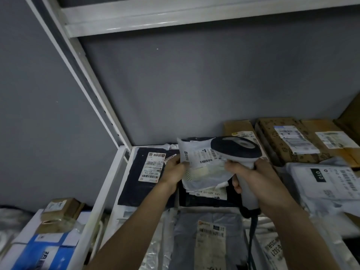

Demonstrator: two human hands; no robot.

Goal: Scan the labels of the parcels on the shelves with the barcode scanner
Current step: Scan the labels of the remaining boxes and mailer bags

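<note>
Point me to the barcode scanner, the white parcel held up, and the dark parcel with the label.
barcode scanner (236, 148), head view, on its dark head.
white parcel (202, 172), head view, on its crumpled middle.
dark parcel (134, 182), head view, on bare wrap left of its label.

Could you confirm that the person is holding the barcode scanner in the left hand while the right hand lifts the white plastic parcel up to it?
Not quite: the hands are swapped. In the head view the right hand grips the barcode scanner by its handle, and the left hand lifts the white plastic parcel up to it. The scanner's head does sit just over the parcel's label.
</note>
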